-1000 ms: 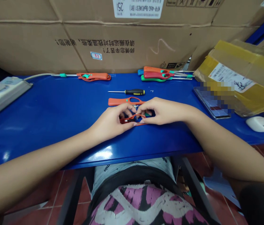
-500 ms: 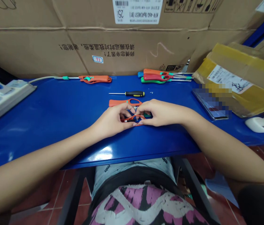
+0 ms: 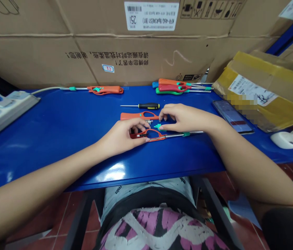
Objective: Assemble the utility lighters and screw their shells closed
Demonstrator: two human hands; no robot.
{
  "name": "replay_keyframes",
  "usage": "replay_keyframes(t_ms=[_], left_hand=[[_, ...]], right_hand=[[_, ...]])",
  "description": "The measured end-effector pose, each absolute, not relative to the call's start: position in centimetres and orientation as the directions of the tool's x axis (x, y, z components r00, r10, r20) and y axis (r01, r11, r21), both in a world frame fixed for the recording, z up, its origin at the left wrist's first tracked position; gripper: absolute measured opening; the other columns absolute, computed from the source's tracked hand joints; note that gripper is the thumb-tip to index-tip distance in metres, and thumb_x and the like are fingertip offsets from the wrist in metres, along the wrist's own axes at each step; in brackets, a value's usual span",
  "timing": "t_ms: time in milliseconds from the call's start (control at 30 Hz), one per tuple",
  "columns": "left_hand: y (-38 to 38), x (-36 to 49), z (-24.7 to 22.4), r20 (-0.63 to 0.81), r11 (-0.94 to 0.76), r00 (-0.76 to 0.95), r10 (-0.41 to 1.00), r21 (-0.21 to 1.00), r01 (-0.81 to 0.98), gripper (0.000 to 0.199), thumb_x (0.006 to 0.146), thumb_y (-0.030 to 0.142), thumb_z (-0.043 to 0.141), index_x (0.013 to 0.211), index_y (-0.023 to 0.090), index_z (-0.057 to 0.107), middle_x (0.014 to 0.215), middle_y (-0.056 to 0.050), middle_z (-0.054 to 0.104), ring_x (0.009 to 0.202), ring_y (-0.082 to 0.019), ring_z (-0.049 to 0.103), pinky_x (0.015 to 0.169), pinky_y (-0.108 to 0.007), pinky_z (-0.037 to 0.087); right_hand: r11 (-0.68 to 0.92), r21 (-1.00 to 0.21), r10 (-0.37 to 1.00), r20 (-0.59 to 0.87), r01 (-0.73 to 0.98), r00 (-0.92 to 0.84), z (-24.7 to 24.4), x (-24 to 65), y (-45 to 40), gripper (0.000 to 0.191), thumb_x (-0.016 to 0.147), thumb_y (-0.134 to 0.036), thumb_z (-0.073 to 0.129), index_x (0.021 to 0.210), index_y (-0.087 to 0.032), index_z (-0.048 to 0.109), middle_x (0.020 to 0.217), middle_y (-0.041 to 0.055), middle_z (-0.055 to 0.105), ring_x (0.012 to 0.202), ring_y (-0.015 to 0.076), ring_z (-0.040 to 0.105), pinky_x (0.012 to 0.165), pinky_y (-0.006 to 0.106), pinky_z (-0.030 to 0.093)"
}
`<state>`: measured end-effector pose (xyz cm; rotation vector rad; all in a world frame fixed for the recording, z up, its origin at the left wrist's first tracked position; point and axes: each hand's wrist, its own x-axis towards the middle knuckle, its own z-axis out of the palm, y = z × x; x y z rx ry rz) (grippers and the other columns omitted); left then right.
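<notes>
Head camera: two orange handle halves are lying near the middle of the worktop's [image 3: 65, 128] near edge. The nearer one, a lighter half with a metal tube [image 3: 165, 137], is pointing its tube toward the right edge; the other, a bare orange shell [image 3: 130, 116], is lying just beyond it. One green piece [image 3: 157, 126] is resting between them. The left hand [image 3: 124, 134] is curling loosely, holding the nearer half's handle end between thumb and fingers. The right hand [image 3: 181, 117] is hovering moderately wide, its thumb at the green piece; whether it is touching, one cannot tell. One screwdriver [image 3: 148, 106] is lying beyond both halves. Along the far edge, one orange lighter [image 3: 107, 90] is lying left of centre, and a bunch of four lighters [image 3: 172, 86] is lying toward the far right corner.
</notes>
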<state>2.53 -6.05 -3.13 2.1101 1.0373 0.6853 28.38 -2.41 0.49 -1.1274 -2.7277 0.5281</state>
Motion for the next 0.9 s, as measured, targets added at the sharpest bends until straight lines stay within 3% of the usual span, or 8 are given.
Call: replay_keyframes(t_ms=[200, 367, 600, 767, 900], left_hand=[[-6.0, 2.5, -3.0, 0.204, -0.510, 0.555, 0.806, 0.715, 0.478, 0.033, 0.081, 0.036, 0.077, 0.108, 0.017, 0.070, 0.108, -0.005, 0.075, 0.082, -0.015, 0.065, 0.075, -0.028, 0.054], [-6.0, 2.3, -2.4, 0.239, -0.570, 0.573, 0.784, 0.645, 0.510, 0.020, 0.081, 0.031, 0.071, 0.097, 0.018, 0.070, 0.098, -0.004, 0.075, 0.082, -0.016, 0.065, 0.077, -0.030, 0.054], [-6.4, 1.5, -1.0, 0.259, -0.656, 0.608, 0.751, 0.402, 0.639, 0.017, 0.080, 0.031, 0.068, 0.093, 0.021, 0.071, 0.103, -0.003, 0.073, 0.097, -0.023, 0.068, 0.083, -0.034, 0.053], [-6.3, 1.2, -0.9, 0.222, -0.694, 0.659, 0.719, 0.289, 0.660, 0.018, 0.087, 0.038, 0.065, 0.094, 0.024, 0.072, 0.104, -0.001, 0.075, 0.097, -0.022, 0.070, 0.077, -0.031, 0.052], [-6.2, 1.2, -1.2, 0.157, -0.670, 0.657, 0.738, 0.289, 0.684, 0.017, 0.090, 0.038, 0.063, 0.096, 0.024, 0.071, 0.102, 0.000, 0.076, 0.094, -0.022, 0.071, 0.074, -0.030, 0.050]], right_hand=[[0.674, -0.403, 0.677, 0.002, 0.619, -0.736, -0.1, 28.1, -2.4, 0.024, 0.090, -0.033, 0.063, 0.103, -0.015, 0.071, 0.096, 0.0081, 0.068, 0.078, 0.0171, 0.057, 0.072, 0.029, 0.042], [0.658, -0.412, 0.691, -0.002, 0.630, -0.723, 0.3, 27.9, -2.6, 0.020, 0.083, -0.025, 0.065, 0.099, -0.015, 0.071, 0.092, 0.0067, 0.070, 0.076, 0.0166, 0.058, 0.070, 0.028, 0.042], [0.632, -0.413, 0.696, -0.071, 0.656, -0.715, 0.9, 27.9, -3.0, 0.018, 0.079, -0.018, 0.066, 0.097, -0.015, 0.070, 0.095, 0.0064, 0.070, 0.077, 0.0160, 0.059, 0.070, 0.027, 0.042], [0.601, -0.515, 0.706, -0.015, 0.611, -0.708, 0.8, 27.4, -3.4, 0.021, 0.082, -0.021, 0.067, 0.102, -0.014, 0.071, 0.088, 0.0040, 0.070, 0.071, 0.0140, 0.059, 0.065, 0.026, 0.043], [0.603, -0.593, 0.648, -0.027, 0.534, -0.761, 0.7, 26.4, -4.1, 0.019, 0.082, -0.018, 0.067, 0.100, -0.014, 0.072, 0.085, 0.0024, 0.069, 0.072, 0.0124, 0.059, 0.065, 0.024, 0.044]])
